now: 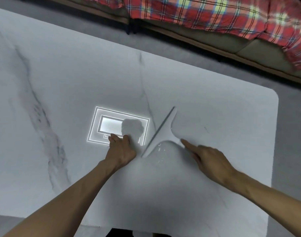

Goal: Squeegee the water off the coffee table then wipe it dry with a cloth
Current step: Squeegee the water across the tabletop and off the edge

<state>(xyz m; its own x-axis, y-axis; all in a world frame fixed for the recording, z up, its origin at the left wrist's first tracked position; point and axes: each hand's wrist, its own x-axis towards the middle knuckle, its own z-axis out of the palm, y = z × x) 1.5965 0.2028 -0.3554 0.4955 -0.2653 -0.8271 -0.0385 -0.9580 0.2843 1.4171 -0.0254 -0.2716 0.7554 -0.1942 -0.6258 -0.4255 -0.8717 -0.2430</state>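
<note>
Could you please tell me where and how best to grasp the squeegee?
Take it by the grip, the stem leaving the middle of the blade toward the right hand. The squeegee lies flat on the coffee table, so probably come from the right and above, pinching the stem's sides.

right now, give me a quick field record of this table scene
surface: white marble coffee table
squeegee: white, lying flat, not gripped
droplets: beside the squeegee's near end
cloth: pale, bunched, left of the squeegee
left hand: on the cloth's near edge, grip unclear
right hand: index finger out, at the squeegee's handle tip
background: plaid blanket
</note>
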